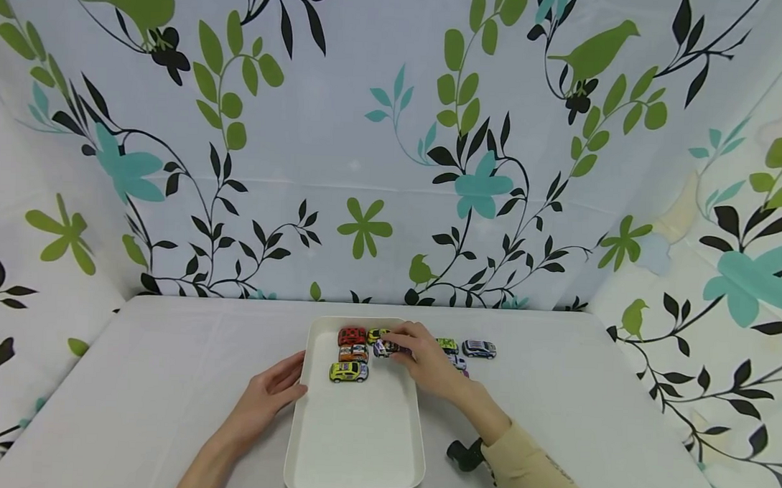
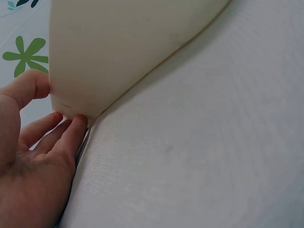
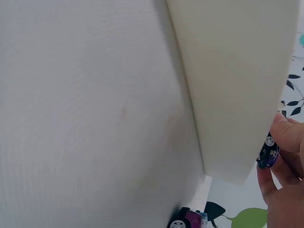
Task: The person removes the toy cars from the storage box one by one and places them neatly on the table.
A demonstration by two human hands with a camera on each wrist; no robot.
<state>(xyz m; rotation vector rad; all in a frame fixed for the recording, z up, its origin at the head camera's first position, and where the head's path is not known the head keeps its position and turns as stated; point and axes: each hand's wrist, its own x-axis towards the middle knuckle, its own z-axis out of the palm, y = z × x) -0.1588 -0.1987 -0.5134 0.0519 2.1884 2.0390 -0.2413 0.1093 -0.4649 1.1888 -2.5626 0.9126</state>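
My right hand (image 1: 428, 360) pinches a small dark toy car (image 3: 269, 151) with white and purple markings over the upper right of a white tray (image 1: 352, 444). In the right wrist view, thumb and fingers hold it near the tray's rim. A red toy car (image 1: 352, 336), an orange-and-white toy car (image 1: 353, 353) and a yellow-green toy car (image 1: 348, 372) sit in the tray's upper part. Beside the held one is another yellow toy car (image 1: 378, 335), partly hidden. My left hand (image 1: 266, 392) rests against the tray's left side, its fingertips touching the outer wall in the left wrist view.
Right of the tray stand a green toy car (image 1: 448, 344), a grey-blue toy car (image 1: 479, 349) and a purple toy car (image 3: 190, 219), some partly behind the right hand. A black device (image 1: 465, 455) is at the right wrist. Patterned cloth (image 1: 394, 165) hangs behind the white table (image 1: 186, 380).
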